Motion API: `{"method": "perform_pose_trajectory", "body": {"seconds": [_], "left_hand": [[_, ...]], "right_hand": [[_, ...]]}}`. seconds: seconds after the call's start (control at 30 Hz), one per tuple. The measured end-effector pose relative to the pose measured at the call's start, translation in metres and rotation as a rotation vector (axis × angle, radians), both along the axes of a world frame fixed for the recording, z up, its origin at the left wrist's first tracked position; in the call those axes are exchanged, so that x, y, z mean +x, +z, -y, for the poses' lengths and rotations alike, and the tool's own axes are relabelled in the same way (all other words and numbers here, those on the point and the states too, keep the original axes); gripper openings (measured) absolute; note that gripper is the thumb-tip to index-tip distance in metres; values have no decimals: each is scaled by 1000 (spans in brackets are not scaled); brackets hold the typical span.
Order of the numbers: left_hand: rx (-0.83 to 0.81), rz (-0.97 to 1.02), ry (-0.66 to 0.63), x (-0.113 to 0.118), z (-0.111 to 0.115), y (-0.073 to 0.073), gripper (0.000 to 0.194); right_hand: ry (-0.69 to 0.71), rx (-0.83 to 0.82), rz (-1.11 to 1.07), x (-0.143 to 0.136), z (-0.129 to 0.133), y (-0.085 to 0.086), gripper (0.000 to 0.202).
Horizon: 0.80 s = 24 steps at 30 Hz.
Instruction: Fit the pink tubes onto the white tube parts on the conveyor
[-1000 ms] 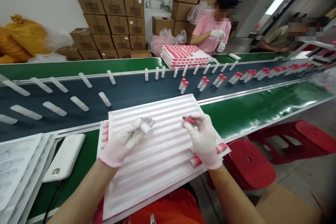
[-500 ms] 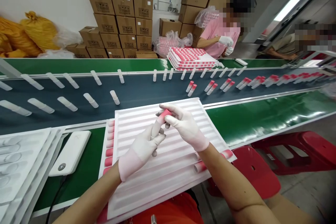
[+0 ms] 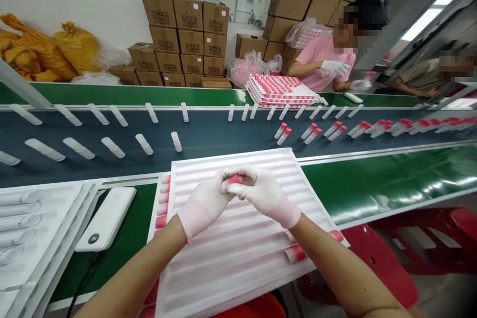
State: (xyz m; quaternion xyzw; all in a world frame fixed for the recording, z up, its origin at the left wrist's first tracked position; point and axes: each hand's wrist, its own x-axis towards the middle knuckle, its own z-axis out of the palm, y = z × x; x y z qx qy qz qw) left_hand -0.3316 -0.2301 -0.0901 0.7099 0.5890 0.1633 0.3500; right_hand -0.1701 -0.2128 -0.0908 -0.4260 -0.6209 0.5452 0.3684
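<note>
Above the white ridged tray (image 3: 208,268), a short tube (image 3: 233,182) that fades from red-pink to white lies nearly level between my gloved hands. My right hand (image 3: 264,191) is closed round its pink part, thumb along the near side. The fingers of my left hand (image 3: 206,203) are closed at the tube's left end, partly hidden behind it. Two more pink-and-white tubes rest in the tray's lower right grooves; the nearer tube (image 3: 295,254) is partly covered by my right forearm. Beneath this tray, another layer shows pink tube ends (image 3: 162,208) along the left edge.
Beyond the tray runs a dark belt (image 3: 208,141) with rows of white tubes and pink-tipped tubes. Left are stacked trays (image 3: 33,238) and a white power bank (image 3: 108,218) with a cable. Red stools (image 3: 380,263) stand right. A gloved co-worker (image 3: 316,59) stands opposite.
The tube has turned from slanting upward to nearly level, and my left hand has come up closer to my right. The co-worker's hands have moved apart. The whole view has shifted slightly.
</note>
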Motion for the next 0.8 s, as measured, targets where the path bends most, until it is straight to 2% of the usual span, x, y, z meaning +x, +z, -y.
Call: {"method": "perform_pose_trajectory", "body": {"seconds": [0.07, 0.13, 0.17, 0.23, 0.27, 0.37, 0.43, 0.53, 0.57, 0.63, 0.7, 0.73, 0.77, 0.8], "left_hand": [[173, -24, 108, -19, -22, -8, 56], [410, -65, 334, -48, -52, -17, 77], [487, -85, 483, -64, -69, -22, 82], [460, -93, 714, -92, -103, -33, 86], [393, -98, 774, -103, -119, -39, 87], [213, -121, 775, -122, -153, -56, 85], [162, -126, 715, -125, -165, -64, 68], [113, -122, 614, -122, -169, -71, 24], [104, -121, 588, -121, -167, -71, 16], [125, -121, 580, -120, -160, -68, 16], [181, -124, 603, -119, -148, -61, 24], [227, -119, 617, -119, -140, -55, 27], [285, -99, 627, -117, -131, -49, 28], [350, -60, 633, -114, -119, -42, 29]], "right_hand": [[-139, 116, 152, 3, -37, -2, 29], [-349, 267, 379, 7, -88, -6, 30], [-422, 303, 503, 9, -113, -9, 30], [-466, 291, 631, 10, -159, -18, 30], [-461, 265, 668, 10, -177, -23, 29], [-442, 206, 750, 5, -208, -36, 29], [-425, 197, 787, 5, -211, -37, 37], [-415, 227, 807, 25, -187, -25, 56], [-402, 250, 807, 37, -169, -19, 59], [-283, 330, 799, 67, -118, -5, 57], [83, 507, 774, 98, -51, 7, 50], [254, 545, 772, 111, -16, 11, 46], [333, 544, 803, 122, 18, 13, 43], [355, 535, 848, 131, 48, 12, 41]]}}
